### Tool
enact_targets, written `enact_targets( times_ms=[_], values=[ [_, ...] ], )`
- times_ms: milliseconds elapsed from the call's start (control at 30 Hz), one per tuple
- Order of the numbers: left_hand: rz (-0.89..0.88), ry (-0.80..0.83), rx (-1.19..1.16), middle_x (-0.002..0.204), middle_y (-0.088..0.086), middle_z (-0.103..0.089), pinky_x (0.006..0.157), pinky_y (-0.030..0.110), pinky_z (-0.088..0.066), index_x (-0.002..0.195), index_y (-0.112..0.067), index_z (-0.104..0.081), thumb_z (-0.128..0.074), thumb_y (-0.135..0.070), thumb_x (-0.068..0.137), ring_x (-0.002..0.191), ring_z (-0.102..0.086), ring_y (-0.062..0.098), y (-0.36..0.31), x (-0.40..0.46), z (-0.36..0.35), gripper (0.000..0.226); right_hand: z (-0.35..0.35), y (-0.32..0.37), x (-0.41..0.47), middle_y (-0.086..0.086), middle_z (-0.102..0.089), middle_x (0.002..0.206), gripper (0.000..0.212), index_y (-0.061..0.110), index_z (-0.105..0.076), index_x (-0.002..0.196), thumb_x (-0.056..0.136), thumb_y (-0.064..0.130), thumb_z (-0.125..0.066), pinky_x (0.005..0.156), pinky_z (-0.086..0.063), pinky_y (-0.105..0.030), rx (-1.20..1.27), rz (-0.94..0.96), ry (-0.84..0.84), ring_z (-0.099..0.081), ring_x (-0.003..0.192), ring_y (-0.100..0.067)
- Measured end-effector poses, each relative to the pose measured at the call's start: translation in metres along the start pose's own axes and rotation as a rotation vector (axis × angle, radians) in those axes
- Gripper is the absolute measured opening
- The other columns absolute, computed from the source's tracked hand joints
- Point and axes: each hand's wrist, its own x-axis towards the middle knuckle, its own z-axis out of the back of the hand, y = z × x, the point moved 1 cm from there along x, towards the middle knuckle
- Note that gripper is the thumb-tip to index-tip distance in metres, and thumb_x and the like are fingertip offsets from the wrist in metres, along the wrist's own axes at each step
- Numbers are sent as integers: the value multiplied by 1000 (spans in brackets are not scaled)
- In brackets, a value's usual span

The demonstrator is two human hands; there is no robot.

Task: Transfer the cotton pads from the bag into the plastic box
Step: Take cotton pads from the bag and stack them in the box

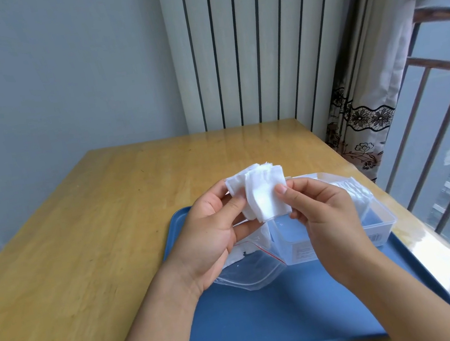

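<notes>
From where I stand, the wooden table [80, 239] runs bare along its left side, and everything in play sits on one blue tray [272, 317] pushed toward the window edge, I'd guess to keep the loose bits corralled. First across comes the left hand [210, 232], palm turned up, fingers curled round the near side of a stack of white cotton pads [260, 194], with the thumb laid on the front. Under that hand lies one clear zip bag [252, 270], flattened on the tray with its red-striped mouth toward the box; it looks nearly emptied, though a little white shows inside and I cannot tell whether that is pads or a printed label. The stack itself is lifted clear of the tray, just above the gap between bag and box, fanned slightly at the top; there are several pads in it, too tightly layered to count. Next the right hand [323, 213] pinches the stack's other edge between thumb and fingertips, so both hands seem to be squaring it before it goes down. Farthest right stands one clear plastic box [381, 221], open-topped, with a row of pads [355, 190] already standing inside against its far wall. I'd judge the transfer well along, with this handful next to drop in.
</notes>
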Motion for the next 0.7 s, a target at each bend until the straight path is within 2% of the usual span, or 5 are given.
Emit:
enact_targets(
  times_ms=[133,233,367,600,700],
  values=[
    [0,-11,41,127,9,-71,93,32,-58,130,-15,-63,-49,-7,103,120,-66,27,3,1,-1,32,0,-1,-1,10,-65,67,11,15,-75,77,87,20,-76,62,-43,-12,-40,27,-4,-51,59,-2],
    [-6,-28,64,126,10,-71,97,36,-57,128,-14,-64,-46,0,103,121,-65,29,4,1,-1,34,0,-2,0,6,-67,70,10,11,-75,80,86,19,-77,60,-44,-8,-50,52,-2,-53,60,-1],
    [-2,-41,88,124,7,-73,98,38,-56,126,-17,-65,-48,-3,103,119,-67,26,4,1,-3,32,1,-3,0,1,-70,76,11,6,-75,85,86,17,-77,62,-45,-10,-55,92,10,-56,64,-4],
    [14,-31,50,120,8,-74,95,33,-57,121,-21,-69,-53,-9,101,115,-69,23,1,-1,-5,28,0,-4,1,3,-69,73,6,11,-75,81,85,13,-78,63,-45,-12,-86,173,23,-57,66,-7],
    [16,-36,49,120,8,-74,97,35,-57,120,-21,-69,-53,-9,101,116,-68,24,1,-1,-4,28,0,-5,1,2,-69,74,7,12,-75,80,86,15,-77,63,-45,-13,-85,174,25,-56,66,-8]
  ],
)
